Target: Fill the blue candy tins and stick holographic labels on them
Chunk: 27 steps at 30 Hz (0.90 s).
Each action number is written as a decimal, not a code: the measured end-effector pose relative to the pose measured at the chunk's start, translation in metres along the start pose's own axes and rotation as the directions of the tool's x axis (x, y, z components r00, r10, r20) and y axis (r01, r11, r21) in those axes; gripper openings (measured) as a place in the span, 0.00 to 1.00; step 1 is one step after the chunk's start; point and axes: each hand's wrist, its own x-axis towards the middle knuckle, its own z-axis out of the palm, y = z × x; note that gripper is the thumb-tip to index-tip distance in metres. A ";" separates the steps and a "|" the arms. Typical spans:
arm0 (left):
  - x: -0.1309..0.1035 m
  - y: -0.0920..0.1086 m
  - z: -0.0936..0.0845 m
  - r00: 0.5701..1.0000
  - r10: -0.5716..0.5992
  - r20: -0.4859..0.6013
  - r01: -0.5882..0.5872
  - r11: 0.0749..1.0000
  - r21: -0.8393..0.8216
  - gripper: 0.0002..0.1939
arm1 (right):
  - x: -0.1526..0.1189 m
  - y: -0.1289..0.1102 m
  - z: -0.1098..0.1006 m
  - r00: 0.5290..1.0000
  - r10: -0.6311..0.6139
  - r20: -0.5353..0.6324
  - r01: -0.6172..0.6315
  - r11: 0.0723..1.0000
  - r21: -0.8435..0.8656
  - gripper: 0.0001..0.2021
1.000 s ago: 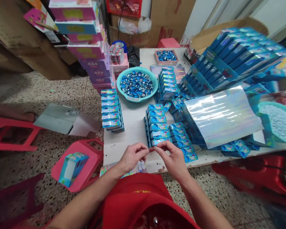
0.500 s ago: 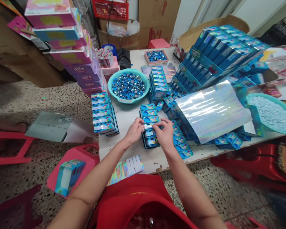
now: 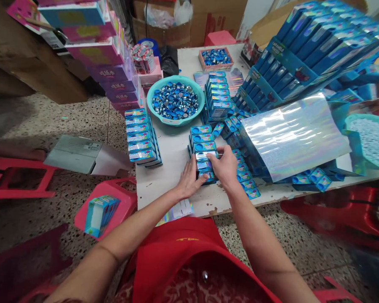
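Note:
A row of small blue boxes stands on the white table in front of me, several with a round blue spot on top. One box in the row has a shiny silver strip across its top. My left hand lies along the row's left side, fingers stretched out and thumb over the nearest boxes. At the strip's right end, my right hand grips the box, thumb on top; its other fingers are partly hidden.
A turquoise basin of blue and silver caps sits behind the row. Other box rows stand to the left and behind. A holographic sheet and tall stacked display boxes fill the right. Pink stool at lower left.
My left hand has let go of the silver strip and opened flat along the row's left side. My right hand stays at the strip's right end. The camera view has shifted.

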 end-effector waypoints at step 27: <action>-0.103 -0.128 -0.015 0.823 -0.566 -0.046 0.568 0.820 0.078 0.07 | -0.146 0.029 0.097 0.303 -0.304 0.903 0.651 0.758 0.036 0.11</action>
